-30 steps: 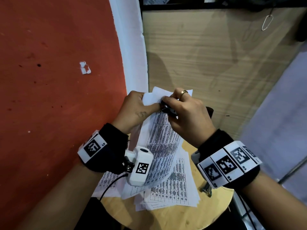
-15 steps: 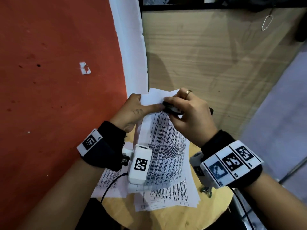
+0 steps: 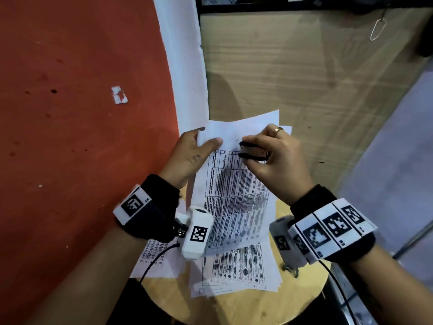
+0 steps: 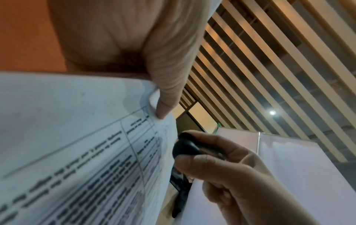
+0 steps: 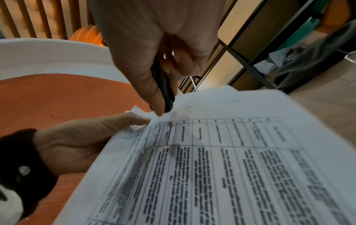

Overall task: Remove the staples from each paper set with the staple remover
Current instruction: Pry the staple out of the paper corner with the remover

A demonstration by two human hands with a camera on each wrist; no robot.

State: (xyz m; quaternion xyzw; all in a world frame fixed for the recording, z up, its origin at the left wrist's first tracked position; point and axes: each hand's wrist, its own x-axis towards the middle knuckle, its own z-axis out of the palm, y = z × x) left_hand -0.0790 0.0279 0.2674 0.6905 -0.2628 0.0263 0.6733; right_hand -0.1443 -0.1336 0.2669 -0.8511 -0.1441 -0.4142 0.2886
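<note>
My left hand (image 3: 204, 143) pinches the top left corner of a printed paper set (image 3: 234, 195), thumb on top, and holds it tilted above the table. My right hand (image 3: 246, 150) grips a black staple remover (image 3: 256, 151) just right of that corner, over the sheet's top edge. Its jaws point left towards my left thumb, a short gap away. The left wrist view shows my thumb (image 4: 163, 94) on the paper set (image 4: 77, 137) and the staple remover (image 4: 185, 146) beside it. In the right wrist view the staple remover (image 5: 163, 89) tip sits at the paper's (image 5: 231, 152) edge.
More printed sheets (image 3: 236, 270) lie in a loose pile on a small round wooden table (image 3: 234, 308). A small metal object (image 3: 290, 269) lies on the table under my right wrist. An orange wall (image 3: 70, 137) stands at the left, a wooden panel (image 3: 304, 78) behind.
My right hand has drawn the staple remover to the right, away from my left thumb. The held paper set now shows more of its top edge.
</note>
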